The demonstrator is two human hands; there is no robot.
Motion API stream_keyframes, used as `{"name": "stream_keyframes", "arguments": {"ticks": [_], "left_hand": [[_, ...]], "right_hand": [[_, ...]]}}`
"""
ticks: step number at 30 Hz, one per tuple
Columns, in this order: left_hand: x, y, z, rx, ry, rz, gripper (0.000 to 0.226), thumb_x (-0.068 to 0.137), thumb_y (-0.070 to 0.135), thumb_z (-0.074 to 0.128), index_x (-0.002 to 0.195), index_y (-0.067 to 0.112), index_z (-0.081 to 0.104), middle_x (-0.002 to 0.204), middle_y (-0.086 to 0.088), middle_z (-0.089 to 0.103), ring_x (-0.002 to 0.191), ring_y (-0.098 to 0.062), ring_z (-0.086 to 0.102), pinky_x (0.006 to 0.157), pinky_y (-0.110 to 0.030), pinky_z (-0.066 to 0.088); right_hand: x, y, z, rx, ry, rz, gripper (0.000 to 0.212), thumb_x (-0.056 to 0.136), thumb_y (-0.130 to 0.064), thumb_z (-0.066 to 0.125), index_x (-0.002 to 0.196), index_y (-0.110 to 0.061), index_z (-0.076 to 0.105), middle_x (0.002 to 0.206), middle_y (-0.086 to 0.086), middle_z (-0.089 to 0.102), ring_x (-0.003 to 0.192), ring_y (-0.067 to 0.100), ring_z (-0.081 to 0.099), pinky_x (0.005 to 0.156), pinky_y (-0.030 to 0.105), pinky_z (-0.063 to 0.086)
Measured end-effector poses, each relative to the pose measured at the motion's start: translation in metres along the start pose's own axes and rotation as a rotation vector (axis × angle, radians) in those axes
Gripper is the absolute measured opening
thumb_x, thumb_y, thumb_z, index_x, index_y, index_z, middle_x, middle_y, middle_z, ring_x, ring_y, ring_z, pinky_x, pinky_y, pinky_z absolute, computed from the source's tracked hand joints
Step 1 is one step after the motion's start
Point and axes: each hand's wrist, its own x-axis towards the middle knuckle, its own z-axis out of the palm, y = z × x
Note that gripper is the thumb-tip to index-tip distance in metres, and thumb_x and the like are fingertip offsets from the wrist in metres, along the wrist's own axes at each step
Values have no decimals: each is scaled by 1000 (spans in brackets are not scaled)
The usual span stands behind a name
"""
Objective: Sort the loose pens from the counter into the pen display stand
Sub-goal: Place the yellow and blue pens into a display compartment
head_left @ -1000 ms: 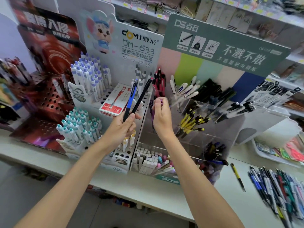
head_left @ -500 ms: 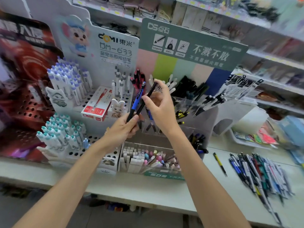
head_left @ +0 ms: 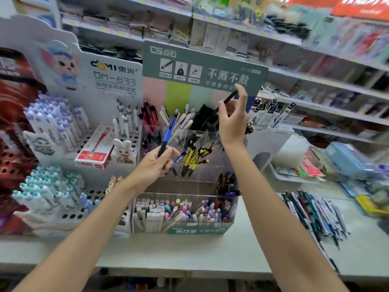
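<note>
My left hand (head_left: 156, 164) grips a blue pen (head_left: 168, 131) by its black lower end, tip pointing up, in front of the clear tiered pen display stand (head_left: 207, 173). My right hand (head_left: 233, 121) pinches a black pen (head_left: 228, 101) above the stand's upper right compartment, where other black pens (head_left: 203, 119) stand. Yellow-and-black pens (head_left: 194, 157) fill the middle compartment. A pile of loose pens (head_left: 315, 213) lies on the counter (head_left: 189, 253) at the right.
A white Domi stand (head_left: 63, 127) with purple- and teal-capped pens and a red-white pen box (head_left: 94, 148) sits left. A red display (head_left: 12, 123) is at far left. Trays with packets (head_left: 305, 169) lie right; shelves run behind.
My right hand took the black pen out of my left hand and carried it up and right over the stand. My left hand now holds only the blue pen. The camera turned right.
</note>
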Motion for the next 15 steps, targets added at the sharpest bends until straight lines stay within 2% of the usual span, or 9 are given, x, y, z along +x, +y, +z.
{"name": "stream_keyframes", "arguments": {"ticks": [3,4,7,8,9,11,12,13,15], "left_hand": [[-3,1,-4,30,-1,0,31,105,32,37,107,11,59,62,4,42,49,-7,29,47,-17,25],[-4,2,-5,38,2,0,31,105,31,36,108,10,59,62,3,42,49,-7,29,47,-16,26],[-6,1,-6,43,-6,3,31,106,27,36,109,7,59,63,1,42,49,-7,29,47,-16,26],[-7,0,-5,47,-20,6,30,106,26,36,109,7,59,63,0,42,49,-7,29,47,-16,26],[-7,-2,-4,56,-41,9,28,106,25,36,108,8,59,63,0,41,49,-7,30,47,-16,26],[-8,-5,-1,99,-87,6,27,105,24,37,106,10,59,62,-1,40,49,-8,30,48,-17,26],[-10,-7,0,125,-106,-3,28,105,25,38,107,9,60,61,0,40,49,-8,30,48,-17,26],[-12,-9,1,142,-115,-16,28,104,26,39,109,9,60,60,2,41,49,-8,31,48,-17,27],[-17,-12,-1,145,-61,-45,25,103,27,44,112,10,61,62,4,47,50,-5,37,48,-16,30]], "right_hand": [[-9,15,14,-234,-136,-68,28,90,-19,65,115,-8,69,109,13,66,106,30,57,96,40,45],[-13,17,15,-284,-112,-89,27,90,-20,63,112,-7,72,113,14,66,110,32,55,99,39,40],[-30,-3,9,-156,33,-182,29,93,-16,56,116,-5,69,107,9,65,98,22,59,92,26,40],[-40,-14,7,-33,-31,-180,29,94,-14,56,120,-4,66,104,7,64,90,17,59,87,24,44],[-50,-25,7,79,-165,-133,33,94,-14,58,126,-6,61,102,4,63,84,14,59,82,22,47],[-69,-40,11,205,-478,27,46,95,-17,62,138,-16,48,97,-1,62,81,15,61,78,26,53],[-75,-41,14,232,-560,88,48,94,-17,63,140,-18,46,92,-2,63,80,17,63,77,30,54],[-79,-40,16,261,-566,130,48,94,-16,64,139,-18,47,88,-2,64,79,18,65,77,31,55],[-78,-37,15,334,-418,202,46,93,-14,65,135,-16,47,88,-1,67,80,14,67,75,27,55]]}}
